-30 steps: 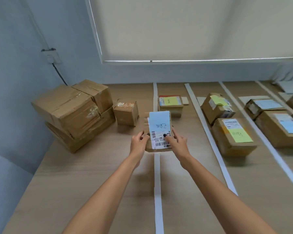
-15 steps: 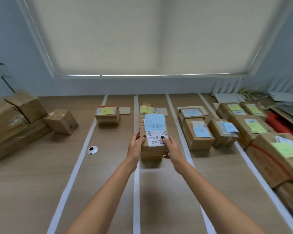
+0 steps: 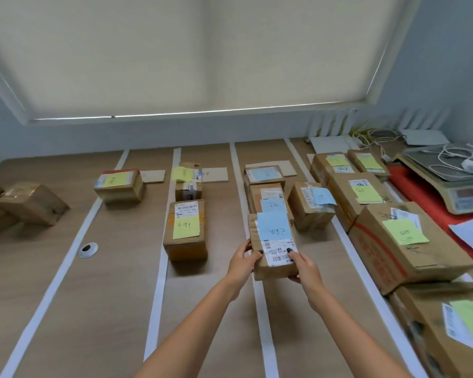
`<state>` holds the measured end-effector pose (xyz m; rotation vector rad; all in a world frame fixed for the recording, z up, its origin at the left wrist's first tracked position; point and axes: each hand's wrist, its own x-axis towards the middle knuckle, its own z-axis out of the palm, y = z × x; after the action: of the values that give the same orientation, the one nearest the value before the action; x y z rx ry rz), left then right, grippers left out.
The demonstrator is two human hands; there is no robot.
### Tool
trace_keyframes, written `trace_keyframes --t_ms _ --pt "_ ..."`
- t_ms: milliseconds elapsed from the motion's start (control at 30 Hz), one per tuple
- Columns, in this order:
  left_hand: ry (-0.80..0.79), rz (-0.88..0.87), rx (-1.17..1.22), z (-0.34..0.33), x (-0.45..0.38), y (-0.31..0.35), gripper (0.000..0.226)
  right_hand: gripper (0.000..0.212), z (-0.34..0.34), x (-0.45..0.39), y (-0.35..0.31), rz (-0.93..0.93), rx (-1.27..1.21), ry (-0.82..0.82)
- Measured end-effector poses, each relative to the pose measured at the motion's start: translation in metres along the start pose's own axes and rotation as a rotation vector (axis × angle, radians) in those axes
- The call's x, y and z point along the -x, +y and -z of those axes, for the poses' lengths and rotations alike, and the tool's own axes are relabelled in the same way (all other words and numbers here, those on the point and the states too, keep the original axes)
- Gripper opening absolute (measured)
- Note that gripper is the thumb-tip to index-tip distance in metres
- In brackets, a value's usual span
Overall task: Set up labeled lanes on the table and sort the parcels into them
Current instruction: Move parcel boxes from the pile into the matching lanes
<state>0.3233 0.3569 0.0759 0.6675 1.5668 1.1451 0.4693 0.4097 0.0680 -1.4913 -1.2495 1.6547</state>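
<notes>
Dark-nailed fingertips [image 3: 260, 251] press down on the top face of a small cardboard parcel [image 3: 274, 248], thumbs on its white shipping label [image 3: 280, 252]; the left hand [image 3: 243, 261] curls round the parcel's left edge, the right hand [image 3: 303, 266] round its right edge and near corner, so both grip it; both wrists are bent slightly inward, both bare forearms reach forward from the bottom of the view and converge on the parcel. A blue note [image 3: 274, 227] with handwriting covers the far half of its top. The parcel is held above the wooden table [image 3: 107, 296], over a white tape strip [image 3: 262, 323] and just in front of other blue-noted boxes [image 3: 268, 199]; a yellow-noted box [image 3: 185, 230] lies in the lane to the left; larger green-noted boxes [image 3: 402, 238] crowd the right side.
</notes>
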Motion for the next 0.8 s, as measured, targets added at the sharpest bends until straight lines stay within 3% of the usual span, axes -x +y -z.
trace_keyframes --t_ms 367,567,800 --pt "0.030 0.173 -0.070 -0.040 -0.043 -0.045 0.042 0.020 0.033 -0.054 0.048 -0.099 0.123 -0.032" --pt "0.019 0.178 -0.071 -0.036 -0.044 -0.039 0.039 0.044 0.039 -0.057 0.043 -0.113 0.198 0.044" --pt "-0.032 0.169 -0.059 -0.024 -0.044 -0.012 0.042 0.042 0.031 -0.046 0.023 -0.081 0.287 0.075"
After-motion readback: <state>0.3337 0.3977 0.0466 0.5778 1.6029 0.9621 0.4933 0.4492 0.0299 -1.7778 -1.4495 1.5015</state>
